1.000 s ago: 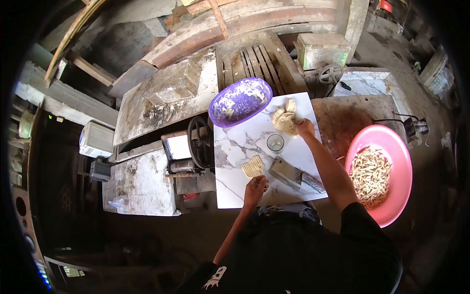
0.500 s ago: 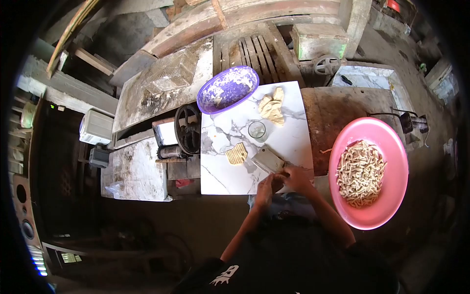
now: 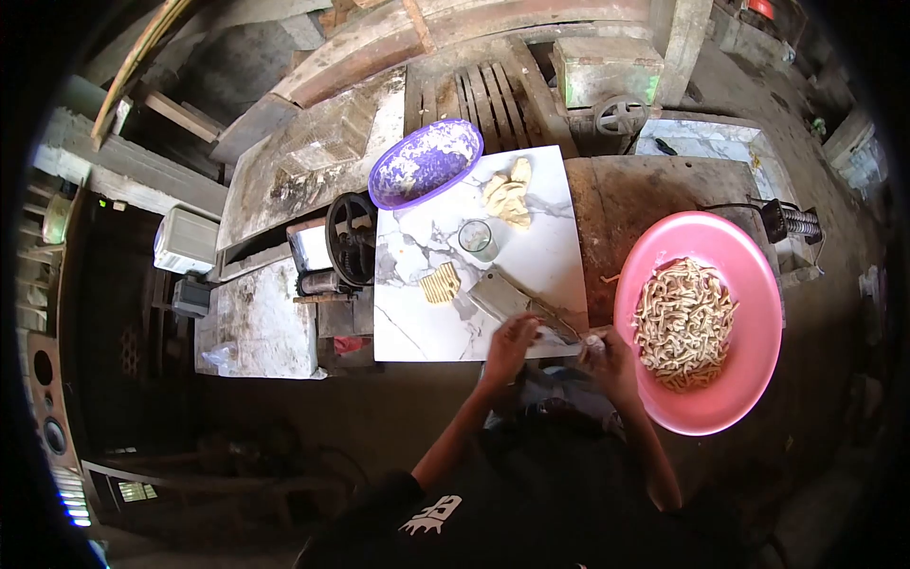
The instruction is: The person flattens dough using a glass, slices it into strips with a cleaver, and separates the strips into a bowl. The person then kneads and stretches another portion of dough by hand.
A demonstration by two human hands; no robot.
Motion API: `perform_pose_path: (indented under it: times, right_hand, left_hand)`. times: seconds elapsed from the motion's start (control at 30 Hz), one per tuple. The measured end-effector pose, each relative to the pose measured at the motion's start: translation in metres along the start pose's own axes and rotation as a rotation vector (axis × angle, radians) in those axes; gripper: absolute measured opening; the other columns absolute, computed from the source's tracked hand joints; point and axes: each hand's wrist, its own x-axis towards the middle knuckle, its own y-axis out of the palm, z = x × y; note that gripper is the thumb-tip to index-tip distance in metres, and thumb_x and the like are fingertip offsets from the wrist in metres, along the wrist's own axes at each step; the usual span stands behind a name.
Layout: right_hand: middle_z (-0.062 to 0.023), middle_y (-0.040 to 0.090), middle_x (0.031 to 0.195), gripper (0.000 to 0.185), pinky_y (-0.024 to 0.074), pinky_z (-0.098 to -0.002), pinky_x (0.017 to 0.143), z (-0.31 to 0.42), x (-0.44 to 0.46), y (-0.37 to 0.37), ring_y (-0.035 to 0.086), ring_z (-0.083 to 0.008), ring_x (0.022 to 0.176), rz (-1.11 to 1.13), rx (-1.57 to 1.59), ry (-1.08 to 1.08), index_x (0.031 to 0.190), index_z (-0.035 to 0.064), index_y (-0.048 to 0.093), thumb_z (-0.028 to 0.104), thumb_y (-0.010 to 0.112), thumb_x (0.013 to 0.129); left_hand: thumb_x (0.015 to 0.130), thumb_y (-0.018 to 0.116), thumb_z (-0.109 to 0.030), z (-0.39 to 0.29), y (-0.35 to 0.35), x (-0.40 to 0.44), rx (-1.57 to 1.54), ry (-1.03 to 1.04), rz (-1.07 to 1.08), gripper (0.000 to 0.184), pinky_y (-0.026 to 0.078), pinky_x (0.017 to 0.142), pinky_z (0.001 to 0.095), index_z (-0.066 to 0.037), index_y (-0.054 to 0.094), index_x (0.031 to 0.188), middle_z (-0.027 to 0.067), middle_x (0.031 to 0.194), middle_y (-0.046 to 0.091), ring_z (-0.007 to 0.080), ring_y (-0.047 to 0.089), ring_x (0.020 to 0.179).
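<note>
My left hand (image 3: pixel 510 349) is just below the cleaver (image 3: pixel 502 296), its fingers curled and close together; whether they hold anything is too small to tell. To its right, my right hand (image 3: pixel 611 362) is closed around a small pale piece (image 3: pixel 594 342) at the front right corner of the marbled table (image 3: pixel 408 327). The cleaver lies flat, its handle end towards my hands. A ridged slab of dough (image 3: pixel 440 284) sits left of the cleaver. Above the blade stands a glass (image 3: pixel 476 237). A larger lump of dough (image 3: pixel 509 197) rests farther back.
A purple basin (image 3: pixel 427 166) smeared with white residue overlaps the table's back left corner. The pink basin (image 3: pixel 701 408), holding many dough strips (image 3: pixel 684 322), is on the right. A wheeled machine (image 3: pixel 349 242) stands left of the table, and a stained wooden surface (image 3: pixel 664 190) lies beyond its right edge.
My right hand has come back from the large dough lump to the near edge. My hands met by the cleaver, then moved apart. The view has shifted, and the cleaver is turned slightly.
</note>
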Motion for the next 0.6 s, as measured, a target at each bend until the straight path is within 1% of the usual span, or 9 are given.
perform_pose_path:
  times: [0.03, 0.07, 0.13, 0.2, 0.27, 0.3, 0.37, 0.5, 0.6]
  right_hand:
    - [-0.0083, 0.065, 0.085, 0.01, 0.0479, -0.0288, 0.064, 0.007, -0.004, -0.007, 0.061, -0.0149, 0.073, -0.013, 0.143, 0.045, 0.102, 0.0016, 0.058, 0.007, 0.053, 0.095]
    - [-0.0083, 0.065, 0.085, 0.01, 0.0479, -0.0288, 0.064, 0.012, -0.007, -0.015, 0.061, -0.0149, 0.073, -0.005, 0.142, 0.044, 0.102, 0.0016, 0.058, 0.007, 0.053, 0.095]
    - [-0.0029, 0.062, 0.084, 0.011, 0.0449, -0.0242, 0.061, 0.016, -0.008, -0.034, 0.054, -0.0064, 0.072, -0.264, 0.27, -0.042, 0.103, 0.0033, 0.06, 0.01, 0.052, 0.098]
    - [-0.0066, 0.065, 0.087, 0.012, 0.0481, -0.0275, 0.067, -0.002, -0.005, -0.066, 0.059, -0.0124, 0.076, -0.351, 0.124, 0.08, 0.103, 0.0018, 0.061, 0.007, 0.053, 0.095]
    - [-0.0115, 0.067, 0.091, 0.013, 0.0504, -0.032, 0.076, -0.035, -0.006, -0.096, 0.064, -0.0206, 0.083, -0.421, -0.271, 0.021, 0.101, 0.0002, 0.062, 0.004, 0.054, 0.092]
    - [-0.0157, 0.068, 0.096, 0.015, 0.0504, -0.0361, 0.083, -0.046, -0.008, -0.107, 0.066, -0.0279, 0.091, -0.448, -0.375, 0.022, 0.1, -0.0012, 0.063, 0.003, 0.054, 0.089]
    - [-0.0136, 0.069, 0.096, 0.02, 0.0515, -0.036, 0.081, -0.075, -0.016, -0.129, 0.066, -0.0259, 0.09, -0.507, -0.538, 0.044, 0.105, 0.0004, 0.064, 0.008, 0.053, 0.09]
    - [-0.0147, 0.07, 0.093, 0.019, 0.0518, -0.0367, 0.08, -0.068, -0.027, -0.138, 0.067, -0.0269, 0.087, -0.612, -0.593, 0.17, 0.103, 0.0002, 0.066, 0.01, 0.056, 0.089]
    - [-0.0139, 0.07, 0.09, 0.02, 0.0517, -0.0358, 0.077, -0.066, -0.027, -0.133, 0.067, -0.0249, 0.083, -0.624, -0.59, 0.165, 0.103, 0.0005, 0.067, 0.014, 0.058, 0.091]
  left_hand:
    - [0.096, 0.059, -0.022, 0.005, -0.015, 0.009, 0.139, 0.099, -0.078, 0.03, 0.053, 0.078, 0.0304, -0.001, 0.062, 0.117, 0.0083, 0.103, 0.07, 0.0151, 0.066, 0.089]
    - [0.094, 0.062, -0.02, 0.001, -0.028, 0.015, 0.463, 0.153, -0.271, 0.025, 0.053, 0.074, 0.03, -0.002, 0.067, 0.109, 0.0083, 0.096, 0.072, 0.0143, 0.066, 0.083]
    - [0.09, 0.066, -0.024, 0.004, -0.058, 0.033, 0.695, 0.241, -0.538, 0.026, 0.053, 0.068, 0.0319, -0.005, 0.069, 0.107, 0.0119, 0.094, 0.071, 0.0214, 0.067, 0.075]
    - [0.087, 0.066, -0.023, -0.001, -0.082, 0.043, 0.923, 0.282, -0.675, 0.027, 0.052, 0.081, 0.037, -0.007, 0.068, 0.108, 0.0101, 0.099, 0.067, 0.0263, 0.065, 0.093]
    - [0.085, 0.065, -0.02, 0.016, -0.103, 0.06, 1.063, 0.404, -0.839, 0.025, 0.05, 0.083, 0.042, -0.009, 0.069, 0.107, 0.0094, 0.106, 0.064, 0.0299, 0.061, 0.099]
    - [0.085, 0.065, -0.02, 0.017, -0.109, 0.062, 1.06, 0.402, -0.849, 0.025, 0.05, 0.083, 0.042, -0.009, 0.069, 0.107, 0.0094, 0.106, 0.064, 0.0299, 0.061, 0.099]
    - [0.084, 0.067, -0.022, 0.017, -0.118, 0.066, 1.089, 0.252, -0.782, 0.026, 0.05, 0.084, 0.0429, -0.009, 0.069, 0.107, 0.0087, 0.109, 0.064, 0.031, 0.06, 0.1]
    - [0.083, 0.067, -0.023, 0.016, -0.124, 0.069, 1.073, 0.193, -0.722, 0.026, 0.05, 0.083, 0.0422, -0.01, 0.069, 0.106, 0.0094, 0.109, 0.064, 0.0317, 0.06, 0.1]
    - [0.084, 0.066, -0.023, 0.012, -0.124, 0.071, 1.03, 0.204, -0.743, 0.023, 0.05, 0.082, 0.0422, -0.01, 0.069, 0.103, 0.0097, 0.109, 0.064, 0.0317, 0.06, 0.099]
